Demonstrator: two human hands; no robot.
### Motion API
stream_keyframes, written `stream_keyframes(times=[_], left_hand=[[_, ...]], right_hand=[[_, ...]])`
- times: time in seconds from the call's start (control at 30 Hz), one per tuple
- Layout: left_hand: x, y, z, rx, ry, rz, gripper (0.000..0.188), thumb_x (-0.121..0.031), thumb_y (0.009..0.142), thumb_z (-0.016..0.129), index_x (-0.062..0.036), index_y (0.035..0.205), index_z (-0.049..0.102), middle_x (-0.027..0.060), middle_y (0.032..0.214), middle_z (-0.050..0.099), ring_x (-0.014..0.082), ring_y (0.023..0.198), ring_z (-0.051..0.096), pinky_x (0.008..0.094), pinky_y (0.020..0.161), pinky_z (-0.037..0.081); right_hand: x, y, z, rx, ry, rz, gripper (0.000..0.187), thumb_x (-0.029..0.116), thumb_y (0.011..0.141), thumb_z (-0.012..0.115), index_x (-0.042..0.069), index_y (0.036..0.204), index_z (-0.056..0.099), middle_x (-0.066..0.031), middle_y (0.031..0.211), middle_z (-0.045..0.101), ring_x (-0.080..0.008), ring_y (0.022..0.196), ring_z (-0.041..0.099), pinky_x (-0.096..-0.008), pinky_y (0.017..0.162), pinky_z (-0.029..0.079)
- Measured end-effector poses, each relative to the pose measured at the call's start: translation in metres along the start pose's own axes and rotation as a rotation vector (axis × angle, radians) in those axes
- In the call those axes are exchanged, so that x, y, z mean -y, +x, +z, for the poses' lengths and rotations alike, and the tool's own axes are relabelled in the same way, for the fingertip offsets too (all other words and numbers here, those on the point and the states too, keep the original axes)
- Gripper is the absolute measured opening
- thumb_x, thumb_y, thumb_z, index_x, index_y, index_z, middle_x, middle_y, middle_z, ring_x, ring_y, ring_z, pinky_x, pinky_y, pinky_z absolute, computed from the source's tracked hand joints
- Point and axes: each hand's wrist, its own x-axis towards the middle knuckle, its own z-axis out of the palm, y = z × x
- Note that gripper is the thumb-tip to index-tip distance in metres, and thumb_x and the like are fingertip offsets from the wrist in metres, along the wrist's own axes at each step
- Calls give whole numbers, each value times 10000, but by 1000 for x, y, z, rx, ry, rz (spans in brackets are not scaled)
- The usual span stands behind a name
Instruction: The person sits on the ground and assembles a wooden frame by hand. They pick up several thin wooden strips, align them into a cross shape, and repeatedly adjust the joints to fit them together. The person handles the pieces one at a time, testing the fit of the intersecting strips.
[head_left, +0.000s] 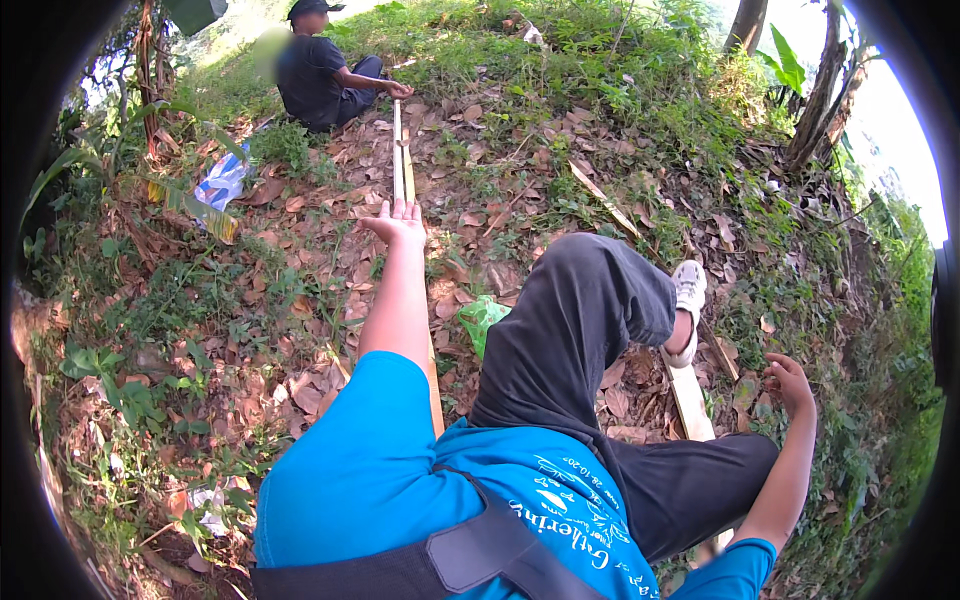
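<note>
left hand (398, 220) spread flat over a long pale bamboo strip (401, 160), right hand (790, 380) loosely curled above dry leaf litter (320, 380).

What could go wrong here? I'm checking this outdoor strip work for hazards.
The left hand reaches far along the long bamboo strip, which the other person appears to touch at the far end; a tug there could scrape the palm. The right hand props on loose dry leaves on a slope, so it could slip.
</note>
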Motion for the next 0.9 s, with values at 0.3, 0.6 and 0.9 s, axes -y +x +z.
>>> stream_keyframes(times=[0.3, 0.6, 0.9], left_hand=[[30, 103, 31, -17, 39, 20, 1034, -849, 925, 148, -95, 1633, 130, 206, 1656, 236, 385, 1486, 326, 487, 1240, 205], [39, 277, 56, -19, 75, 121, 905, -745, 996, 208, -81, 1610, 176, 221, 1646, 228, 360, 1527, 259, 508, 1235, 256], [37, 414, 102, -89, 10, 245, 900, -726, 1004, 201, -44, 1591, 187, 271, 1576, 343, 436, 1428, 416, 551, 1184, 348]], right_hand=[[-78, -24, -65, -212, 184, 166, 281, 236, 1050, 552, 208, 1322, 619, 47, 940, 649, -83, 716, 598, -266, 641, 489], [-147, -84, -131, -626, 304, 601, 305, 366, 1020, 561, 333, 1314, 635, 95, 864, 632, -101, 710, 568, -315, 636, 475], [-84, -86, -89, -876, 320, 829, 291, 382, 1011, 568, 335, 1289, 638, 100, 867, 623, -92, 721, 571, -323, 632, 471]])
